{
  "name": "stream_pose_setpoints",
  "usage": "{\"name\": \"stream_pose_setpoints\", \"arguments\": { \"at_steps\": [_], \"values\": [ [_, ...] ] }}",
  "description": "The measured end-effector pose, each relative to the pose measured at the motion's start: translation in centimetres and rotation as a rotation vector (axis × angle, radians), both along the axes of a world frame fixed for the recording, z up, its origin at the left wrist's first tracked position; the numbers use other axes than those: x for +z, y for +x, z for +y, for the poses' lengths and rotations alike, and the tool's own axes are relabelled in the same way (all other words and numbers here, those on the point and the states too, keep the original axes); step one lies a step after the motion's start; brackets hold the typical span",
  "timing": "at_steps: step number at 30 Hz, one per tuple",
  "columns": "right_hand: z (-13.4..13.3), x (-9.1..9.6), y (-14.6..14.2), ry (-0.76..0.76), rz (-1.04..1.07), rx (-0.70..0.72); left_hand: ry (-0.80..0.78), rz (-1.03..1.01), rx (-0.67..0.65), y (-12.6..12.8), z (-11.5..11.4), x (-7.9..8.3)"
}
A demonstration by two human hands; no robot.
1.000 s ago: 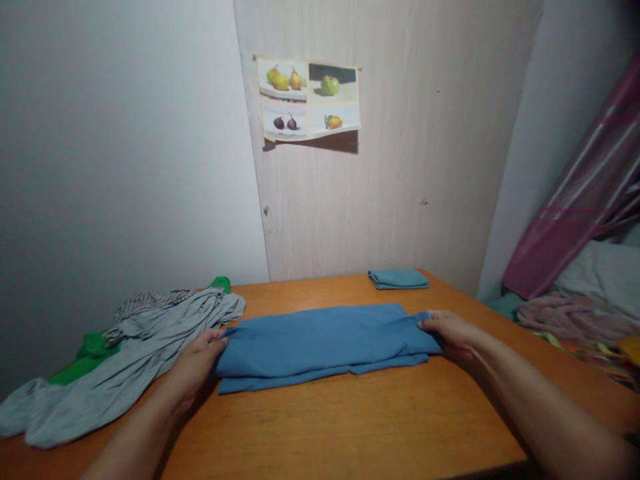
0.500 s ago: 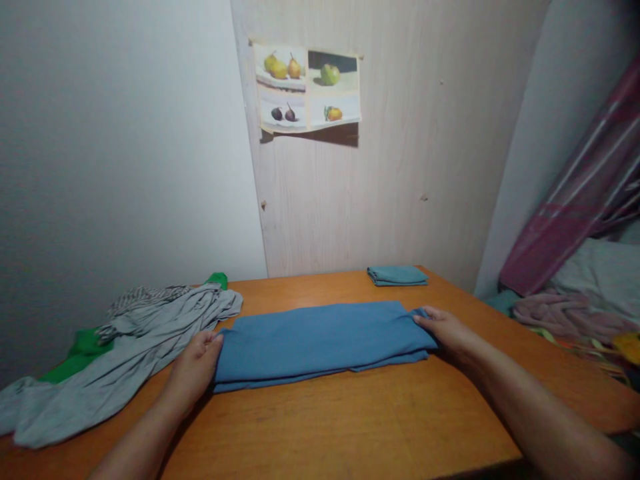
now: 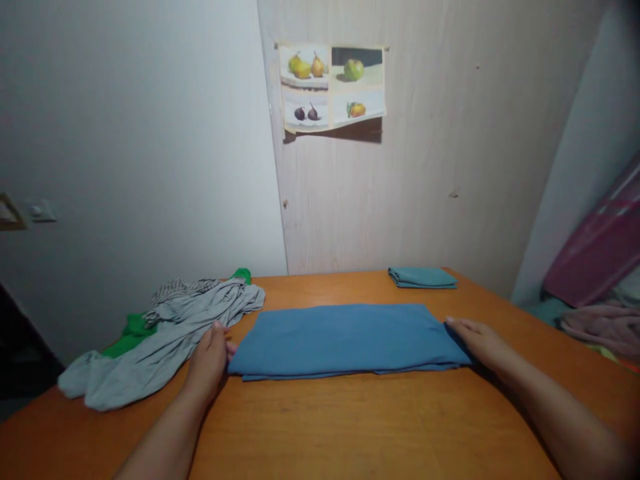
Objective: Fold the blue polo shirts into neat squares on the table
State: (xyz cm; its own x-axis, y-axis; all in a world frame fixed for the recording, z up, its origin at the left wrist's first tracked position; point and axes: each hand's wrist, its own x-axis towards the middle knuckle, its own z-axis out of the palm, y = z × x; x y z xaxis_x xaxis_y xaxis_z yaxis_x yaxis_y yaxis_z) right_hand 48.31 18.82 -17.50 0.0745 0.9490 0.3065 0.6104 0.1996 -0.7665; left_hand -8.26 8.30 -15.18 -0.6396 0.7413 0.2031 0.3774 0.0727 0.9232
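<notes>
A folded blue cloth (image 3: 345, 340), perhaps a garment, lies flat in a long strip across the table in front of me. At its left end is my left hand (image 3: 213, 353), thumb raised off the fabric and fingertips against the edge. My right hand (image 3: 477, 343) rests along the right end, its thumb stretched out by the edge and its other fingers partly hidden. Neither hand pinches the fabric now. The cloth's layers show along its near side.
A loose grey garment (image 3: 185, 340) lies on the left with green fabric (image 3: 127, 337) under it. A small folded teal cloth (image 3: 423, 277) sits at the back right of the orange table (image 3: 340, 427). Fruit pictures (image 3: 333, 87) hang on the wall; a pinkish cloth (image 3: 603, 327) lies beyond the right edge.
Both hands have loosened their pinch on the blue cloth's ends, and it now lies flatter and smoother. The view has turned a little to the left.
</notes>
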Motion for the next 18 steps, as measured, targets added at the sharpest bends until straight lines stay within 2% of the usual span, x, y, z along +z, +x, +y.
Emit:
{"name": "stream_pose_setpoints", "arguments": {
  "at_steps": [4,8,13,18],
  "values": [
    [0.4,-0.5,0.1,-0.011,-0.145,-0.004,0.010,0.043,-0.124,1.1,-0.5,0.4],
    [0.8,-1.3,0.3,0.024,-0.331,-0.016,0.019,0.009,-0.269,2.0,-0.4,0.0],
    [1.4,-1.9,0.8,-0.010,-0.392,-0.045,-0.021,0.083,-0.282,1.1,0.1,-0.6],
    [0.9,-1.1,0.1,0.015,-0.391,-0.071,-0.117,0.405,-0.256,-0.7,0.4,-0.8]
  ]
}}
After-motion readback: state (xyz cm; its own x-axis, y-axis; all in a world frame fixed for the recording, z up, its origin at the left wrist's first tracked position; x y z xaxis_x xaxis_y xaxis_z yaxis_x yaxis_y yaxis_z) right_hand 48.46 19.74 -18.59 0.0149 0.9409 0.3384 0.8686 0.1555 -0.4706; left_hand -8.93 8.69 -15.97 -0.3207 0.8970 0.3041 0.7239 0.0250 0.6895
